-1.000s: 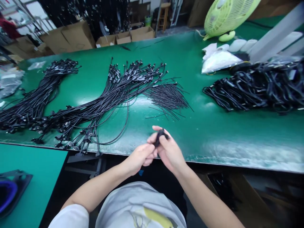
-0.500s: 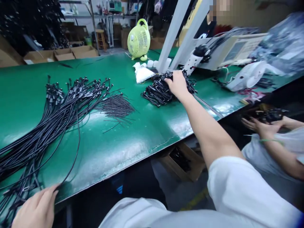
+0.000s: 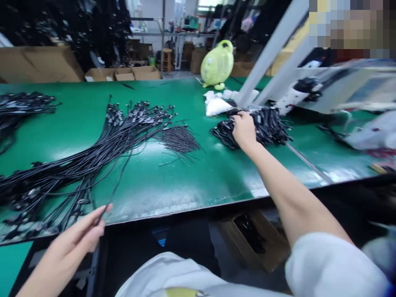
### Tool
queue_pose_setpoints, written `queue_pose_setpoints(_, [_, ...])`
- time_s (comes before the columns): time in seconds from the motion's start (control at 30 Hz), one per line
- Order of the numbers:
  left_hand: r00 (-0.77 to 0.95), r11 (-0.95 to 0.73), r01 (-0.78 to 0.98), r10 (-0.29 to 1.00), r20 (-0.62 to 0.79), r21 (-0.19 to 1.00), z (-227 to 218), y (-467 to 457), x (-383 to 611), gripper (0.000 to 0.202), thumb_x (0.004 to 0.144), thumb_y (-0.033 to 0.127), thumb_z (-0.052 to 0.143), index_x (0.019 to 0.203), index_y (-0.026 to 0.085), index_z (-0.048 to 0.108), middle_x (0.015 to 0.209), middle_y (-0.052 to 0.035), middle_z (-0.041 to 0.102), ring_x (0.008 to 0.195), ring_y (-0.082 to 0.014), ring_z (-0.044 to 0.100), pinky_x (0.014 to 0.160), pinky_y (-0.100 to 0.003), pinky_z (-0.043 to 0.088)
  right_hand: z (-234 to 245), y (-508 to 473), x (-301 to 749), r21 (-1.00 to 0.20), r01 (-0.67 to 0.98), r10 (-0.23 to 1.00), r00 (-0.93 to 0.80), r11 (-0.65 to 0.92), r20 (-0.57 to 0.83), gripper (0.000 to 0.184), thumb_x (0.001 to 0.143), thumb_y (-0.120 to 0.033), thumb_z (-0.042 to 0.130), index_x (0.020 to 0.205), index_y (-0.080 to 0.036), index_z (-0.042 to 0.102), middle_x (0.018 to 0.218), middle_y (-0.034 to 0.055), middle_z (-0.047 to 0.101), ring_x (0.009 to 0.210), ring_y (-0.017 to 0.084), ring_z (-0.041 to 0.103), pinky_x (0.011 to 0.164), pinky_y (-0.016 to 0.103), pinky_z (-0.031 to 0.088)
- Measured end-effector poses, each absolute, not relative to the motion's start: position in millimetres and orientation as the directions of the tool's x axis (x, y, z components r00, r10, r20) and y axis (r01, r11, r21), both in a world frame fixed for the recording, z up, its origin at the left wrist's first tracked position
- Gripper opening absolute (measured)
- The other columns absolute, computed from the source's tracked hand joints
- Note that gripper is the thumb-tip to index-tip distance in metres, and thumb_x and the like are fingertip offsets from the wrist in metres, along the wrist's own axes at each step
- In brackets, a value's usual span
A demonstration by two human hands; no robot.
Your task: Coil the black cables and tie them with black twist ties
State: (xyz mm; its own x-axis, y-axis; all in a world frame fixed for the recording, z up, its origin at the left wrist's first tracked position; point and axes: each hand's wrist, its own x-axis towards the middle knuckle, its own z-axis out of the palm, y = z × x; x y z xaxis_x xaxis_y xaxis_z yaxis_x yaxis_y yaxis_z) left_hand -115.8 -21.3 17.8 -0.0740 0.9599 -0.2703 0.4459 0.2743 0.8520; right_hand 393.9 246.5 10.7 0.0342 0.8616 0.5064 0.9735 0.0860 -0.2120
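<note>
My left hand [image 3: 80,235] is closed in a pinch on one black cable [image 3: 119,177] at the table's front edge. That cable runs up to a spread of long black cables [image 3: 102,148] with small connectors at their far ends. My right hand [image 3: 246,130], arm stretched out, has its fingers bent onto a pile of short coiled black cables [image 3: 269,126]. The fingertips are partly hidden among the pile. Between the two groups lies a heap of thin black strips [image 3: 179,139], which look like cable ties or cut tubing.
On the green table [image 3: 173,181] stand a light green fan [image 3: 217,64] and a white bag [image 3: 216,106]. Grey posts [image 3: 272,53] rise behind the coiled pile. More black cables [image 3: 24,105] lie far left. Below the edge is an open cardboard box [image 3: 272,239].
The view has swung left. My left hand, still pinching the cable, has risen and moved forward. My right hand has shifted toward the left part of the coiled pile.
</note>
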Motion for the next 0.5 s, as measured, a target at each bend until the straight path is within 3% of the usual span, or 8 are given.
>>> queue_pose_setpoints(0.07, [-0.029,0.389,0.261,0.918,-0.395,0.884,20.4,-35.6,-93.6,0.051,0.083,0.049,0.06,0.129,0.027,0.058,0.076,0.0007,0.056,0.049,-0.0072,0.041,0.049,-0.022,0.039,10.4,221.9,337.5,-0.196,0.92,0.829,-0.195,0.34,0.525,0.038,0.09,-0.019,0.047,0.126,-0.01,0.055,0.129,0.0205,0.052,0.125,0.031,0.044,0.107,0.05,0.035])
queue_pose_setpoints(0.17, [0.109,0.467,0.075,0.874,-0.473,0.881,26.5,-54.2,-69.7,0.051,0.085,0.046,0.06,0.132,0.027,0.055,0.075,0.0023,0.051,0.046,-0.0039,0.032,0.045,-0.02,0.03,2.5,172.2,227.6,-0.215,0.58,0.609,-0.664,0.786,0.435,0.056,0.086,-0.024,0.06,0.14,-0.02,0.043,0.144,0.0143,0.042,0.133,0.027,0.038,0.109,0.047,0.036])
queue_pose_setpoints(0.23, [0.178,0.476,0.053,0.86,-0.478,0.878,31.3,-66.1,-66.2,0.052,0.085,0.045,0.06,0.134,0.028,0.052,0.076,0.0025,0.051,0.046,-0.0035,0.033,0.047,-0.021,0.031,-2.6,152.5,158.8,-0.191,0.341,0.389,-0.85,0.921,0.357,0.055,0.086,-0.026,0.062,0.138,-0.022,0.045,0.149,0.012,0.036,0.135,0.026,0.036,0.108,0.043,0.037])
queue_pose_setpoints(0.27, [0.176,0.474,0.057,0.861,-0.476,0.879,33.5,-72.5,-68.3,0.051,0.086,0.045,0.058,0.134,0.028,0.052,0.076,0.0027,0.051,0.046,-0.0038,0.035,0.049,-0.021,0.032,-3.9,152.0,131.2,-0.184,0.294,0.339,-0.891,0.938,0.303,0.046,0.087,-0.025,0.061,0.132,-0.022,0.052,0.148,0.0106,0.039,0.133,0.025,0.038,0.108,0.041,0.037])
queue_pose_setpoints(0.3, [0.146,0.471,0.065,0.867,-0.476,0.879,35.1,-78.9,-72.5,0.047,0.087,0.046,0.057,0.131,0.026,0.054,0.073,0.003,0.052,0.046,-0.0043,0.036,0.05,-0.022,0.033,-3.9,158.1,109.8,-0.18,0.307,0.345,-0.905,0.935,0.25,0.033,0.088,-0.025,0.06,0.121,-0.021,0.059,0.142,0.0097,0.046,0.129,0.024,0.043,0.106,0.038,0.038])
queue_pose_setpoints(0.37, [0.021,0.463,0.074,0.885,-0.466,0.883,35.9,-91.4,-84.7,0.038,0.089,0.046,0.054,0.117,0.022,0.061,0.065,0.0036,0.051,0.047,-0.0069,0.04,0.053,-0.023,0.036,-0.3,185.1,86.9,-0.178,0.455,0.483,-0.857,0.873,0.18,0.013,0.09,-0.021,0.056,0.097,-0.018,0.067,0.125,0.0099,0.06,0.115,0.021,0.053,0.099,0.034,0.042])
queue_pose_setpoints(0.43, [-0.108,0.438,0.052,0.896,-0.431,0.897,32.3,-101.4,-98.2,0.031,0.089,0.045,0.054,0.1,0.019,0.065,0.058,0.0031,0.05,0.053,-0.01,0.044,0.057,-0.024,0.038,7.8,218.6,85.2,-0.181,0.605,0.631,-0.752,0.775,0.19,0.015,0.09,-0.015,0.051,0.087,-0.015,0.066,0.112,0.0122,0.064,0.102,0.02,0.058,0.089,0.032,0.045])
queue_pose_setpoints(0.5, [-0.191,0.389,0.006,0.905,-0.38,0.921,24.8,-106.7,-109.7,0.028,0.089,0.044,0.054,0.088,0.017,0.064,0.056,0.002,0.051,0.058,-0.0113,0.047,0.061,-0.023,0.039,20.6,243.7,92.7,-0.188,0.674,0.699,-0.672,0.714,0.243,0.019,0.091,-0.011,0.045,0.089,-0.014,0.064,0.107,0.0143,0.064,0.094,0.02,0.058,0.083,0.032,0.046])
